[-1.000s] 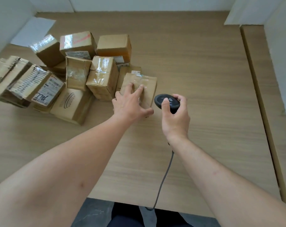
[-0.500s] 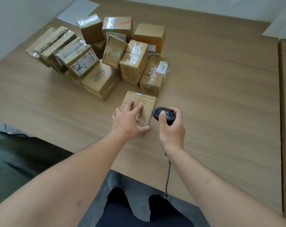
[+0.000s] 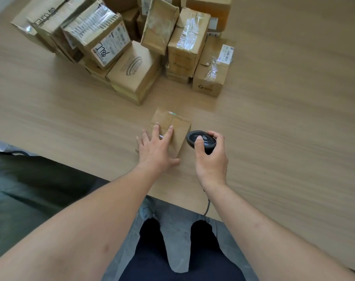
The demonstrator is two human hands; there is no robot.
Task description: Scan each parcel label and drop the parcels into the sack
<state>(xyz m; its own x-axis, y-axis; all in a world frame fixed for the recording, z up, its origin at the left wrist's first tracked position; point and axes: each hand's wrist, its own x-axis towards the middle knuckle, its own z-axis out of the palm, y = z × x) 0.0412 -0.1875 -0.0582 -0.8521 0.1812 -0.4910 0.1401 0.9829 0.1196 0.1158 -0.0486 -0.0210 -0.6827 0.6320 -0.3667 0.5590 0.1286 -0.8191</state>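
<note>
Near the table's (image 3: 274,118) front edge a small cardboard parcel (image 3: 179,128) lies flat, the left hand (image 3: 156,147) resting on it with fingers spread. Just right of it, the right hand (image 3: 211,157) grips a black corded barcode scanner (image 3: 200,138). The parcel pile (image 3: 144,43) sits farther back; a dark sack (image 3: 30,189) lies below-left.

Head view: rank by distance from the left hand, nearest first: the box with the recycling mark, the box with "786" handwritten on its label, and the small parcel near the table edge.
1. Small parcel: under the left hand, whose fingers rest on it.
2. Box with the recycling mark: beyond the hand, to the right.
3. Box with the handwritten label: farthest, up and left in the pile.
</note>
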